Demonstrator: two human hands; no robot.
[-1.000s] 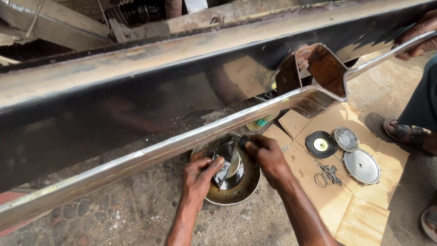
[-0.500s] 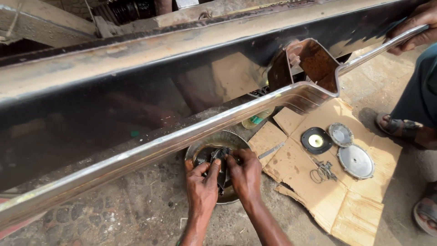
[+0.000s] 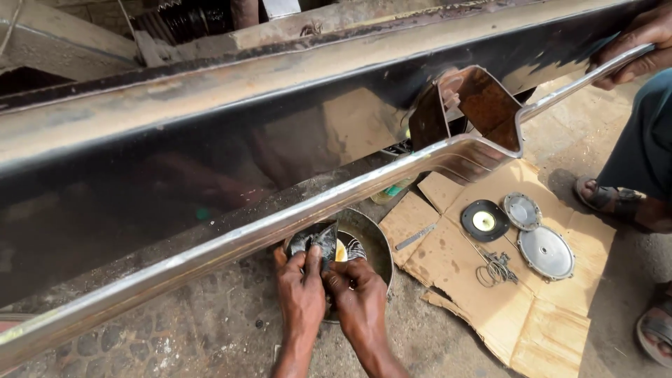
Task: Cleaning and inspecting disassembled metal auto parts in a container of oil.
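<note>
Bowl (image 3: pixel 374 241) under beam (image 3: pixel 210 140), both hands in it; cardboard (image 3: pixel 490 294) w/ discs (image 3: pixel 546 252) to right.

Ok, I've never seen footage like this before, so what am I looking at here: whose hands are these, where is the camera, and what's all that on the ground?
There is no machine here. The single view comes from a camera worn on a person's head, looking down at their own two bare hands.

The left hand and right hand meet over a round metal bowl on the rough ground. Together they grip a dark, crumpled piece; I cannot tell what it is. Something yellow shows in the bowl beside it.

A long metal beam with a shiny lower edge crosses the view above the hands.

To the right lies flattened cardboard carrying a black disc with a yellow centre, two round metal covers, a small wire spring and a thin metal strip.

At the far right, another person's hand rests on the beam, and their sandalled foot stands nearby.
</note>
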